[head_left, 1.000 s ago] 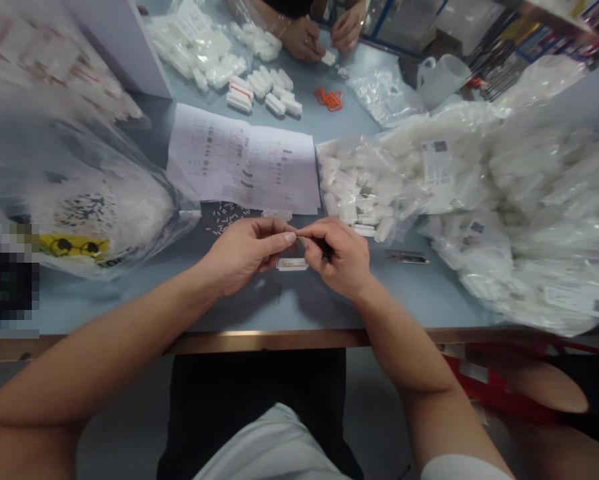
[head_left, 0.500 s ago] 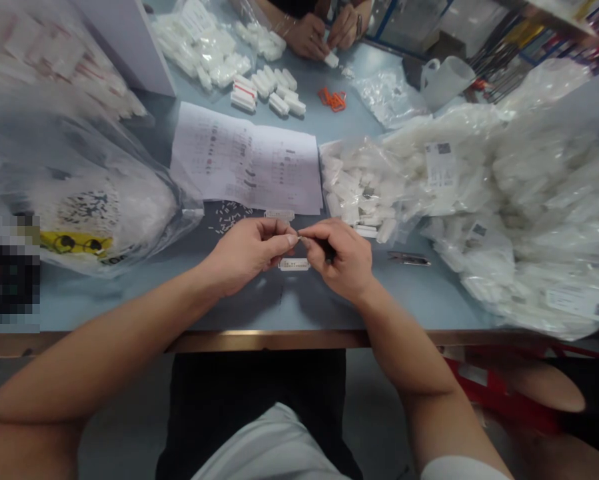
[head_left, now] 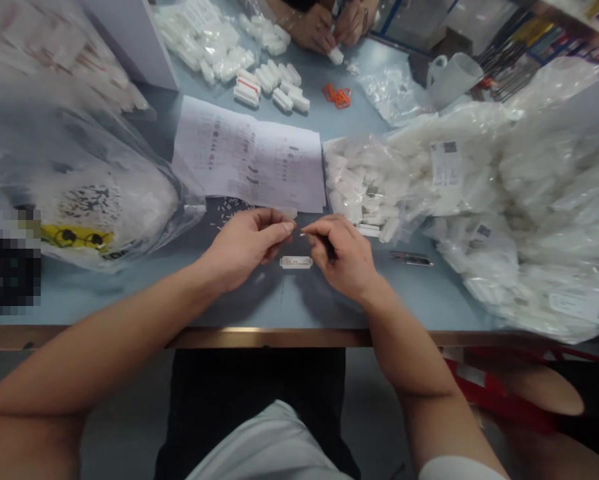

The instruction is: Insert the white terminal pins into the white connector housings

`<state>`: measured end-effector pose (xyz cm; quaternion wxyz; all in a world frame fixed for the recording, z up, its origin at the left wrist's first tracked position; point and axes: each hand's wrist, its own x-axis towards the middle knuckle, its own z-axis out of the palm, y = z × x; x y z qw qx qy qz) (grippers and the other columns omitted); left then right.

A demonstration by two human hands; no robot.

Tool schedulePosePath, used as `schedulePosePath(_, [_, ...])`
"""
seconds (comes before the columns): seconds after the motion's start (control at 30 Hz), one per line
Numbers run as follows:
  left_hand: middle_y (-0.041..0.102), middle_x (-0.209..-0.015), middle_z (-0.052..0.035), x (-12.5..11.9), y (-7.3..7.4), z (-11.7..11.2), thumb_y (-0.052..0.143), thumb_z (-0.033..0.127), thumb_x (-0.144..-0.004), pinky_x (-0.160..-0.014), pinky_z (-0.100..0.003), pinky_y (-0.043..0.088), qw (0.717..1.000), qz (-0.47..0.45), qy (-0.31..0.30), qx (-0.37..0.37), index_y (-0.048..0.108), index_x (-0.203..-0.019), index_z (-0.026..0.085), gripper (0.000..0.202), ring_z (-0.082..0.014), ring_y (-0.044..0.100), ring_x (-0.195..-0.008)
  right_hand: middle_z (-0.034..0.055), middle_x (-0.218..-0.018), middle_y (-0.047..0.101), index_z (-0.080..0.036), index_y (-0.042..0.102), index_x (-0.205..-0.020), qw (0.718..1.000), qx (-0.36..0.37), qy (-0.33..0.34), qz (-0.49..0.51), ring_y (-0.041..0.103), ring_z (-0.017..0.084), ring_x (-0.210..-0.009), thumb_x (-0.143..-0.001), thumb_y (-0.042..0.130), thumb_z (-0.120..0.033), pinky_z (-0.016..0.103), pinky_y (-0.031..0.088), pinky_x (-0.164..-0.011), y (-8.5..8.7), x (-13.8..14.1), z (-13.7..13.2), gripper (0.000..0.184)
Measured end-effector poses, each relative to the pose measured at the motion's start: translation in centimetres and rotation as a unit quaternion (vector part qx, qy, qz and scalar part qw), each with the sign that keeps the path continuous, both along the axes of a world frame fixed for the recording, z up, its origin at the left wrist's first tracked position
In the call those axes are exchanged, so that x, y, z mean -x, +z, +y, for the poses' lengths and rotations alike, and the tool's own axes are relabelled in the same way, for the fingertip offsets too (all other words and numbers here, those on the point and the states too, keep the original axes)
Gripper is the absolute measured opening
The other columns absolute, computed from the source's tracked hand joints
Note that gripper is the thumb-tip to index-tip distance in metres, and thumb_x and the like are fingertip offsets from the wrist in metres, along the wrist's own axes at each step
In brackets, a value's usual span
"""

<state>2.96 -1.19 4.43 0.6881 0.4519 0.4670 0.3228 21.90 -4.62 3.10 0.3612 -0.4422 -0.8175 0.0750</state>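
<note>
My left hand is curled above the blue table, thumb and forefinger pinched together; what they pinch is too small to make out. My right hand is closed on a thin dark tool, with its pale tip pointing left toward the left fingertips. A small gap separates the two hands. A small white rectangular part lies on the table just below and between them. Several tiny white pieces are scattered beyond my left hand.
Printed sheets lie behind the hands. Clear bags of white parts pile up on the right, a large bag on the left. Tweezers lie right of my hand. Another person's hands work at the far edge near a white mug.
My hands, whose fingertips were touching, have drawn slightly apart. The other person's hands have shifted at the far edge of the table.
</note>
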Motion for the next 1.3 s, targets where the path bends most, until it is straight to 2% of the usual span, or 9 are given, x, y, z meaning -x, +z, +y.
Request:
schedulePosePath(0.1, [0.058,-0.067,0.0025,0.0,0.1,0.3,0.066,0.022,-0.08,-0.043,-0.02,0.029,0.999,-0.007,0.049,0.011,0.063,-0.08,0.017,0.006,-0.0053,0.042,-0.048,0.007,-0.096,0.066,-0.017,0.061,-0.107,0.991,0.02,0.067,-0.112,0.059,0.018,-0.089,-0.094,0.044,-0.008,0.03,0.048,-0.075,0.1,-0.3,0.0,0.023])
schedulePosePath(0.2, [0.058,-0.067,0.0023,0.1,-0.1,0.6,0.066,0.022,-0.08,-0.042,-0.02,0.028,0.998,-0.011,0.063,0.009,0.062,-0.079,0.017,0.006,-0.0053,0.041,-0.048,0.0089,-0.092,0.064,-0.013,0.063,-0.103,0.966,0.02,0.113,-0.23,0.054,0.02,-0.083,-0.096,0.039,-0.008,0.031,0.042,-0.067,0.3,-0.2,-0.2,0.025])
schedulePosePath(0.4, [0.058,-0.067,0.0026,0.3,-0.2,0.7,0.065,0.02,-0.082,-0.044,-0.02,0.028,0.998,-0.026,0.061,0.008,0.061,-0.078,0.018,0.005,-0.0048,0.04,-0.049,0.0073,-0.086,0.061,-0.014,0.064,-0.096,0.934,0.026,0.122,-0.334,0.048,0.021,-0.079,-0.097,0.04,-0.01,0.034,0.032,-0.063,0.9,0.2,-0.5,0.025])
schedulePosePath(0.83, [0.058,-0.066,0.0023,0.3,0.0,0.6,0.065,0.017,-0.081,-0.044,-0.019,0.028,0.999,-0.023,0.044,0.015,0.062,-0.078,0.017,0.004,-0.0049,0.043,-0.05,0.0066,-0.081,0.059,-0.015,0.064,-0.09,0.921,0.001,0.127,-0.367,0.044,0.02,-0.077,-0.101,0.039,-0.013,0.035,0.026,-0.062,1.4,0.5,-1.0,0.028])
schedulePosePath(1.13, [0.06,-0.068,0.0012,0.3,-0.1,0.6,0.066,0.019,-0.08,-0.044,-0.019,0.029,0.999,-0.016,0.04,0.01,0.062,-0.079,0.017,0.005,-0.0052,0.043,-0.051,0.0078,-0.081,0.059,-0.014,0.065,-0.09,0.927,0.004,0.143,-0.348,0.044,0.02,-0.076,-0.1,0.038,-0.012,0.035,0.028,-0.063,1.3,0.6,-1.0,0.029])
schedulePosePath(1.3, [0.061,-0.07,0.0005,0.3,0.0,0.6,0.066,0.02,-0.08,-0.045,-0.02,0.03,0.999,-0.002,0.04,0.008,0.062,-0.079,0.018,0.005,-0.0058,0.044,-0.051,0.0086,-0.082,0.059,-0.014,0.065,-0.092,0.929,0.024,0.129,-0.347,0.044,0.021,-0.078,-0.102,0.033,-0.013,0.036,0.031,-0.065,1.4,0.6,-1.0,0.034])
